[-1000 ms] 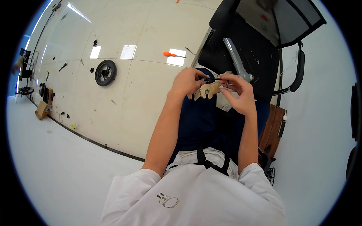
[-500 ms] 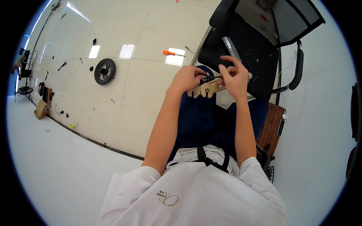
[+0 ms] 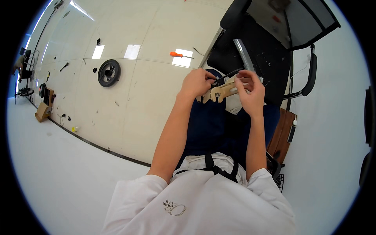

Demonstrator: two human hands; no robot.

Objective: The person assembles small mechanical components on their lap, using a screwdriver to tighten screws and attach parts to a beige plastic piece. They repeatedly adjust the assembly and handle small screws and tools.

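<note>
A beige two-legged fork (image 3: 219, 93) with hooked ends lies across my knees. A silver tube (image 3: 243, 55) runs up behind it toward the chair seat. My left hand (image 3: 198, 83) is closed in a pinch beside the hooked ends; what its fingertips hold is mostly hidden. From there a thin black rod (image 3: 229, 75), perhaps a hex key, slants up to my right hand (image 3: 252, 90). The right fingers are bent around the rod's far end, with the thumb close to the fork's leg.
A black mesh office chair (image 3: 270, 47) stands just ahead on the right. On the tiled floor lie an orange-handled screwdriver (image 3: 176, 54), a black wheel (image 3: 109, 73) and scattered small parts. A cardboard box (image 3: 43, 112) sits far left, by the wall.
My right hand has moved slightly right, its raised fingers now bent in. The black rod's right end has swung upward. My left hand stays pinched near the hooked ends.
</note>
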